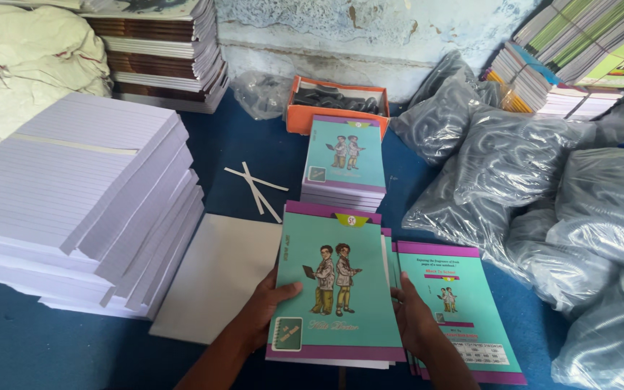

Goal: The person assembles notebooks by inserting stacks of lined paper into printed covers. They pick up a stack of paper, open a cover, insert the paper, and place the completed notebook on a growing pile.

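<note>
1. At the bottom centre of the frame, the left hand (265,310) grips the left edge of a thin set of teal notebook covers (334,289), thumb lying on the front face and fingers hidden beneath.
2. The right hand (414,321) clasps the right edge of the same set, its fingers curled around the side; the thumb cannot be made out.
3. The set sits slightly tilted above a second pile of covers (464,310) lying back-side up at lower right, partly overlapping it.
4. To square the sheets well, I judge both hands should press inward evenly, keeping the purple borders aligned, since the lower edges show a slight stagger.
5. A grey card sheet (218,278) lies just beside the left hand on the blue floor covering (9,339), next to tall stacks of ruled paper (81,202) at left.
6. Another pile of teal covers (344,162) sits at centre, before an orange box (337,105); plastic bags of spiral coils (543,188) fill the right side.
</note>
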